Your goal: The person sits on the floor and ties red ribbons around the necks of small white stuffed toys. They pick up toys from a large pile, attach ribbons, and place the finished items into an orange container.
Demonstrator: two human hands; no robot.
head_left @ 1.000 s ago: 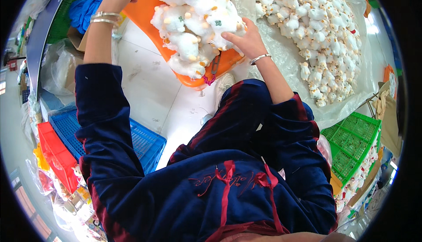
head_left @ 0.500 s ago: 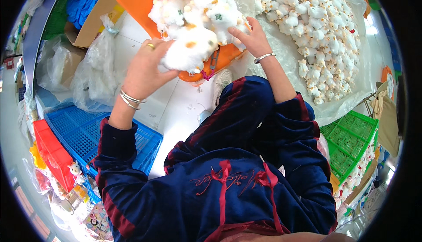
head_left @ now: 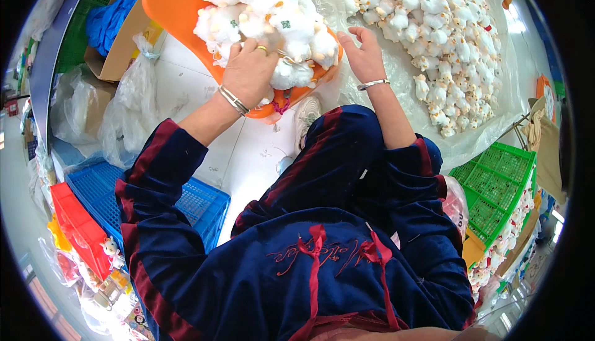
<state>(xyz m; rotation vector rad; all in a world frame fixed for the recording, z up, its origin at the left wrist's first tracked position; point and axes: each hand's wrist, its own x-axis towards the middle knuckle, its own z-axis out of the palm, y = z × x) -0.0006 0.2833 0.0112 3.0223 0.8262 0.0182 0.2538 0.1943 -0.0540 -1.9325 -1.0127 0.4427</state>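
An orange plastic tray [head_left: 173, 0] ahead of me holds a heap of white plush toys [head_left: 273, 18] with small green tags. My left hand [head_left: 248, 71], with a ring and wrist bangles, lies palm down on the near side of the heap and clasps one white plush toy [head_left: 288, 74]. My right hand [head_left: 362, 53], a bangle at its wrist, hovers by the tray's right edge with fingers spread and nothing in it. A large pile of the same white plush toys [head_left: 434, 37] lies on clear plastic sheeting to the right.
A blue crate [head_left: 99, 192] and a red crate [head_left: 77, 226] sit at my lower left. A green crate [head_left: 496, 186] with more toys stands at the right. Clear plastic bags [head_left: 133, 111] and a cardboard box [head_left: 121, 56] with blue cloth lie at the left. White floor [head_left: 248, 149] lies beneath.
My left hand came down from the far top of the tray onto the near side of the heap and closed on a toy. My right hand let go of the heap and opened.
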